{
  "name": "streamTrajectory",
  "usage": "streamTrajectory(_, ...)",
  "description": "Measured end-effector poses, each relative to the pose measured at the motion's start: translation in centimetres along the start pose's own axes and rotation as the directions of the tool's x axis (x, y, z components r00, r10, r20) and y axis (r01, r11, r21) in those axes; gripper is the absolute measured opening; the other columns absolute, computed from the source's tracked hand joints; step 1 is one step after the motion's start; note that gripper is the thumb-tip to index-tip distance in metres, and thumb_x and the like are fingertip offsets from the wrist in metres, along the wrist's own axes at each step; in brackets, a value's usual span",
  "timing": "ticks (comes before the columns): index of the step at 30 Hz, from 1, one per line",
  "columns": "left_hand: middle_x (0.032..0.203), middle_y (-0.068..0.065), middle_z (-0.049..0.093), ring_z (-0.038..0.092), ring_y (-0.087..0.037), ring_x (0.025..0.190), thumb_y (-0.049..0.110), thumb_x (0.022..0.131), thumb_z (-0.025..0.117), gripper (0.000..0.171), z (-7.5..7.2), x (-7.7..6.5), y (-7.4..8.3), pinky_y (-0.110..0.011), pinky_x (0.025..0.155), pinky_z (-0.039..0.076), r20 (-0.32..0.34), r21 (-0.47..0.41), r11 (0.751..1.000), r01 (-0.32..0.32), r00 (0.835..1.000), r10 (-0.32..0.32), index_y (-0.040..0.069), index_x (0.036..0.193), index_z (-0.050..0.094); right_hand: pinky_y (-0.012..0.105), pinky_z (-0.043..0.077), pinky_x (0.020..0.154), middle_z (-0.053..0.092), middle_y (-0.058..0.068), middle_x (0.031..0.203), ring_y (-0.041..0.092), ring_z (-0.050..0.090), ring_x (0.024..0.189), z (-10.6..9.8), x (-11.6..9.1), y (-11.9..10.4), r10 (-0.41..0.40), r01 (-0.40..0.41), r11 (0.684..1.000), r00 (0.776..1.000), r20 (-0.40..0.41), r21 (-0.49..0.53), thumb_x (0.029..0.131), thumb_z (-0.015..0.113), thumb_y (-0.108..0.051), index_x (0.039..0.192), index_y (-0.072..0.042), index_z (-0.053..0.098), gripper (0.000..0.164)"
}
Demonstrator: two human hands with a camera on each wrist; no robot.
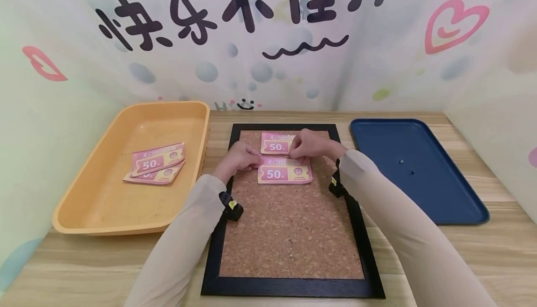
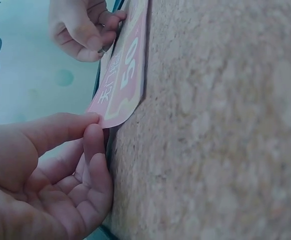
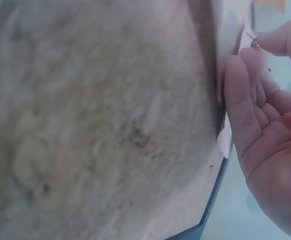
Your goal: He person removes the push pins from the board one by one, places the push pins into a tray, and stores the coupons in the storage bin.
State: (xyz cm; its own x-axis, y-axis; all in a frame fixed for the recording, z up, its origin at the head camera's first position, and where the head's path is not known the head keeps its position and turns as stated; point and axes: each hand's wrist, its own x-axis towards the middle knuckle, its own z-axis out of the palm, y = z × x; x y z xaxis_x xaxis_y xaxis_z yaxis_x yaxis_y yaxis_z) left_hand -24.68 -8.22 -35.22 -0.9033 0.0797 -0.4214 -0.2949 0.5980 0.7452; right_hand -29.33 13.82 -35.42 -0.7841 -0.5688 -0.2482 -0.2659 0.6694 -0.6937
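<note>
My left hand pinches the upper left corner of a pink and yellow paper coupon between thumb and forefinger. That coupon lies over the corkboard, just below another coupon near the board's top. At the upper edge of the lower coupon is my right hand, which partly covers the upper one. In the right wrist view a small thumbtack is pinched between its thumb and forefinger, the point sticking out. The left wrist view shows the held coupon slightly raised at its corner.
A yellow plastic bin at the left holds overlapping coupons. At the right lies a blue tray with a couple of small tacks. The corkboard's black frame rests on a wooden table, before a printed cloth backdrop.
</note>
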Motion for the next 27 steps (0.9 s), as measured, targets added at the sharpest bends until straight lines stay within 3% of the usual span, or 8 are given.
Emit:
streamTrajectory(6, 0.083, -0.009, 0.064, 0.054, -0.013, 0.066, 0.012, 0.086, 0.064, 0.02, -0.8, -0.7, 0.0, -0.022, 0.058, 0.047, 0.013, -0.001, 0.999, -0.04, 0.999, 0.04, 0.002, 0.102, 0.069, 0.027, 0.045, 0.057, 0.059, 0.007, 0.073, 0.018, 0.054, 0.06, -0.9, -0.9, -0.5, -0.015, 0.016, 1.0, 1.0, -0.017, 0.02, 0.083, 0.062, -0.016, 0.087, -0.001, 0.064, 0.015)
streamTrajectory(12, 0.091, -0.011, 0.063, 0.053, -0.016, 0.07, 0.014, 0.088, 0.061, 0.024, -3.2, -2.0, 0.8, -0.024, 0.064, 0.048, 0.049, 0.038, 0.996, -0.082, 0.996, 0.08, 0.001, 0.108, 0.066, 0.035, 0.044, 0.061, 0.052, 0.006, 0.064, 0.021, 0.049, 0.06, -2.8, -2.9, -0.1, -0.042, 0.043, 0.998, 0.999, -0.004, 0.048, 0.085, 0.056, -0.011, 0.081, 0.002, 0.06, 0.014)
streamTrajectory(19, 0.106, -0.016, 0.06, 0.055, -0.025, 0.094, 0.017, 0.091, 0.058, 0.031, -7.7, -4.3, 1.3, -0.038, 0.085, 0.047, 0.057, 0.105, 0.983, -0.148, 0.988, 0.143, -0.002, 0.115, 0.061, 0.036, 0.05, 0.066, 0.052, 0.009, 0.069, 0.019, 0.051, 0.063, -5.0, -5.7, 1.9, 0.009, -0.004, 0.995, 0.998, -0.059, 0.097, 0.085, 0.051, -0.007, 0.087, 0.005, 0.057, 0.014)
streamTrajectory(23, 0.105, -0.015, 0.062, 0.055, -0.028, 0.1, 0.019, 0.091, 0.057, 0.036, -11.0, -5.6, 0.8, -0.041, 0.087, 0.046, 0.046, 0.124, 0.976, -0.18, 0.983, 0.175, -0.004, 0.119, 0.058, 0.04, 0.051, 0.069, 0.056, 0.015, 0.077, 0.021, 0.055, 0.066, -6.1, -7.4, 2.9, 0.028, -0.019, 0.994, 0.996, -0.081, 0.104, 0.088, 0.051, -0.011, 0.093, 0.008, 0.057, 0.02)
streamTrajectory(27, 0.092, -0.002, 0.064, 0.057, -0.021, 0.093, 0.023, 0.09, 0.059, 0.044, -14.7, -6.4, -0.7, -0.036, 0.083, 0.047, 0.054, 0.115, 0.976, -0.183, 0.983, 0.178, -0.007, 0.122, 0.053, 0.04, 0.05, 0.07, 0.057, 0.015, 0.08, 0.021, 0.056, 0.067, -7.2, -9.4, 4.3, 0.063, -0.052, 0.994, 0.991, -0.118, 0.093, 0.088, 0.053, -0.013, 0.092, 0.008, 0.058, 0.022)
